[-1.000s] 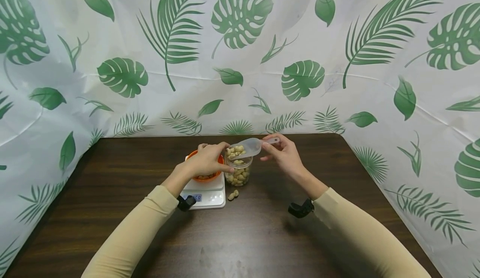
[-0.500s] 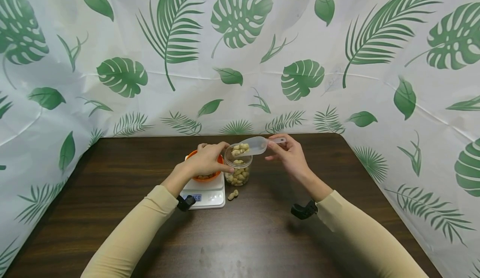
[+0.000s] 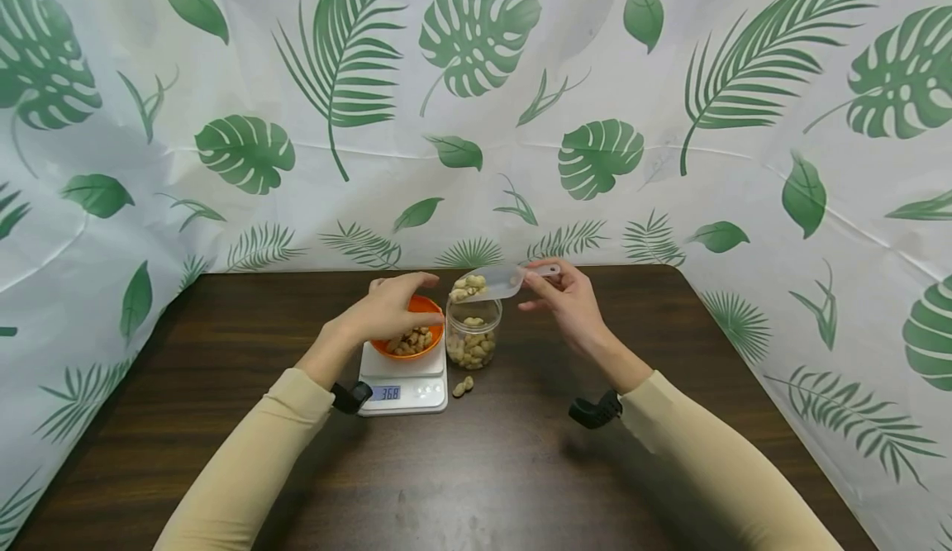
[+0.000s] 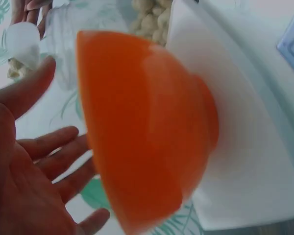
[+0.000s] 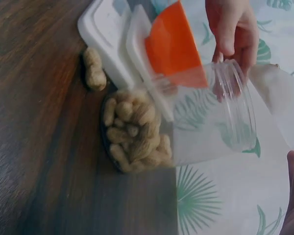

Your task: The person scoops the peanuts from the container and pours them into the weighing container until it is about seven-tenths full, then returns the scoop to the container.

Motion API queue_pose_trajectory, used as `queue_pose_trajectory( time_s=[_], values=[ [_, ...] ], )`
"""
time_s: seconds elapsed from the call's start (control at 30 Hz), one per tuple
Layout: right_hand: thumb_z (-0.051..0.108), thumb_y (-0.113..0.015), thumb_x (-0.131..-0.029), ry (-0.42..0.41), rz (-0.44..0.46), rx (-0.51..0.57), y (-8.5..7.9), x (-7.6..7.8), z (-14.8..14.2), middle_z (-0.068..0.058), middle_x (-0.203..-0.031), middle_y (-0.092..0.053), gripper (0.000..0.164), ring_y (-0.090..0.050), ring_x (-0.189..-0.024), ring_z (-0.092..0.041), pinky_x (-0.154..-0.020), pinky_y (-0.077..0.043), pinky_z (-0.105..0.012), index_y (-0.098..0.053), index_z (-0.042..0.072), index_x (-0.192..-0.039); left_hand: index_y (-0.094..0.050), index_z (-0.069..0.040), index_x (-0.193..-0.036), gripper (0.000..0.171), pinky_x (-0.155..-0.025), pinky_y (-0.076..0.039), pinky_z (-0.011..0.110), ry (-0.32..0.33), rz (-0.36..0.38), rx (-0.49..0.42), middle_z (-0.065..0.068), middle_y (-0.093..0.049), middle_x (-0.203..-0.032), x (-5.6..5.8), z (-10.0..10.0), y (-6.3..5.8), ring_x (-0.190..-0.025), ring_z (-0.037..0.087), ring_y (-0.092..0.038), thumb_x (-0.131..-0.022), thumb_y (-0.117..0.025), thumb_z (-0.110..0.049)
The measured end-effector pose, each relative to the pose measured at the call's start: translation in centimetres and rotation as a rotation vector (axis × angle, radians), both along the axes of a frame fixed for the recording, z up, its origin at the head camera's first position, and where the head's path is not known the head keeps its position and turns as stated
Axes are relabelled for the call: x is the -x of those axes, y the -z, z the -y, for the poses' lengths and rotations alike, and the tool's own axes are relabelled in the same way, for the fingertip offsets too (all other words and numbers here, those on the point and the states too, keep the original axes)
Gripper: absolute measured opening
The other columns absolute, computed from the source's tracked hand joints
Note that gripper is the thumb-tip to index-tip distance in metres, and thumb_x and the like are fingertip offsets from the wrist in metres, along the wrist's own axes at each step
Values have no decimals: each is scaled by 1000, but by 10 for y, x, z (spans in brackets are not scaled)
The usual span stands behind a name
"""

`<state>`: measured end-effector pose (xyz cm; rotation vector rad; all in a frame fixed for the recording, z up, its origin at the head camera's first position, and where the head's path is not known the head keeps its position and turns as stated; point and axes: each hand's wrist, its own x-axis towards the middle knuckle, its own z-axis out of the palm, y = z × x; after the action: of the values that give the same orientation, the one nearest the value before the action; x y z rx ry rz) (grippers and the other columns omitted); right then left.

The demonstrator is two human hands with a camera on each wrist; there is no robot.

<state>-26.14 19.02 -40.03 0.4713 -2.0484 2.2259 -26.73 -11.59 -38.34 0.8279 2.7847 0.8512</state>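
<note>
My right hand (image 3: 568, 307) pinches the handle of a translucent plastic scoop (image 3: 506, 282), held above a clear jar (image 3: 473, 325). Peanuts (image 3: 468, 288) lie in the scoop's front end, and more peanuts (image 5: 137, 132) fill the lower part of the jar. My left hand (image 3: 387, 311) is over the far left side of an orange bowl (image 3: 405, 356). Its fingers are spread and hold nothing; in the left wrist view the fingertips come right up to the bowl's rim. Inside the bowl are peanuts (image 3: 411, 341), partly hidden by that hand.
The bowl stands on a white kitchen scale (image 3: 416, 398) whose display (image 3: 387, 393) shows the digits 368. One loose peanut (image 3: 463, 387) lies on the dark wooden table (image 3: 491, 477) in front of the jar. A leaf-print sheet (image 3: 506, 229) hangs behind the table.
My left hand has let go of the jar's rim and moved left over the bowl. The right hand with the loaded scoop shifted right, then back left, staying above the jar.
</note>
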Motion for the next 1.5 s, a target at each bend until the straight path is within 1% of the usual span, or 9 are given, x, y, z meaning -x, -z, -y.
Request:
queue_pose_trajectory(
  time_s=[0.2, 0.3, 0.4, 0.6, 0.73, 0.97, 1.1, 1.27, 1.5],
  values=[
    [10, -65, -103, -37, -10, -20, -3, 2, 13, -9, -110, -69, 23, -68, -103, -24, -74, -60, -43, -62, -5, -120, -49, 0, -149, 60, -108, -23, 67, -72, -21, -15, 16, -52, -150, -4, 20, 0, -138, 36, -46, -103, -64, -37],
    [9, -64, -103, -62, -14, -30, -3, 2, 19, -10, -108, -69, 22, -68, -102, -24, -73, -60, -42, -62, -4, -120, -50, 0, -148, 62, -108, -22, 68, -104, -13, -15, 17, -52, -149, -7, 28, 3, -138, 37, -46, -102, -64, -40],
    [7, -63, -103, -83, -20, -48, -3, 2, 25, -11, -107, -69, 23, -68, -99, -25, -73, -60, -42, -61, -6, -121, -48, 1, -149, 70, -109, -21, 70, -123, 12, -4, 19, -51, -149, -11, 34, 4, -138, 38, -45, -98, -68, -44],
    [6, -63, -103, -111, -23, -102, -5, 0, 37, -18, -109, -67, 24, -68, -95, -28, -75, -59, -49, -60, -8, -122, -40, 2, -153, 97, -105, -26, 71, -97, 63, 52, 19, -50, -148, -15, 41, 11, -135, 36, -47, -84, -82, -51],
    [5, -63, -103, -138, -39, -133, -7, -1, 45, -22, -110, -65, 23, -68, -90, -25, -75, -56, -58, -60, -8, -122, -34, 4, -155, 107, -104, -28, 70, -71, 97, 75, 18, -49, -148, -17, 43, 15, -134, 35, -46, -80, -83, -55],
    [4, -64, -102, -142, -65, -171, -8, -1, 49, -20, -110, -66, 21, -69, -91, -28, -74, -55, -61, -61, -6, -121, -42, 1, -152, 103, -100, -31, 66, -54, 78, 58, 15, -53, -144, -19, 44, 15, -130, 31, -49, -77, -86, -55],
    [5, -64, -102, -147, -64, -185, -12, -2, 47, -21, -110, -66, 21, -67, -92, -37, -72, -57, -56, -62, -5, -120, -44, 1, -150, 102, -98, -32, 65, -52, 71, 60, 15, -54, -141, -19, 45, 15, -127, 30, -51, -77, -85, -57],
    [5, -63, -103, -163, -53, -182, -17, -3, 44, -23, -110, -65, 21, -63, -95, -50, -73, -57, -57, -61, -6, -121, -43, 1, -151, 103, -99, -31, 67, -51, 76, 57, 16, -52, -142, -19, 45, 13, -128, 32, -51, -77, -85, -57],
    [5, -63, -102, -160, -83, -225, -22, -4, 40, -23, -112, -65, 21, -64, -94, -47, -71, -59, -53, -62, -5, -120, -43, 1, -151, 103, -101, -31, 69, -50, 79, 55, 16, -53, -142, -20, 45, 13, -127, 31, -51, -77, -85, -57]
  ],
)
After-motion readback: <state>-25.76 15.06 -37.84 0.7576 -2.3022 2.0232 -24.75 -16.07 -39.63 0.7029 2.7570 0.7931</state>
